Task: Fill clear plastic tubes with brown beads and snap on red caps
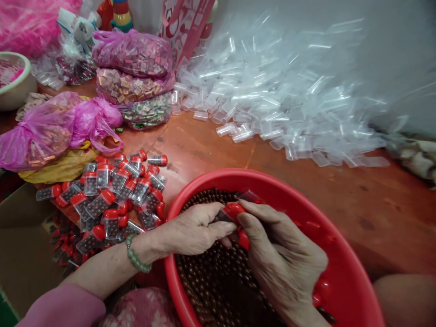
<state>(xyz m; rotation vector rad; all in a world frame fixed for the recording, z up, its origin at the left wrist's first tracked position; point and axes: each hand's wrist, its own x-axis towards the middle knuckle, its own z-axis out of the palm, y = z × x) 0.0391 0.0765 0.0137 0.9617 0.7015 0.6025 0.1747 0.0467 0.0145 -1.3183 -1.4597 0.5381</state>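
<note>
A red plastic basin (344,254) sits at the table's near edge, filled with small dark brown beads (218,277). Both hands meet over it. My left hand (194,229), with a green bead bracelet at the wrist, pinches a small clear vial with a red cap (233,211). My right hand (282,259) is closed around the same vial from the other side, and more red caps (244,240) show under its fingers. A pile of filled red-capped vials (112,193) lies to the left of the basin.
A big heap of empty clear vials (279,95) covers the far right of the wooden table (357,195). Pink plastic bags of small pieces (132,54) are stacked at the back left, another pink bag (51,127) over a yellow one, and a pale bowl (15,86) at far left.
</note>
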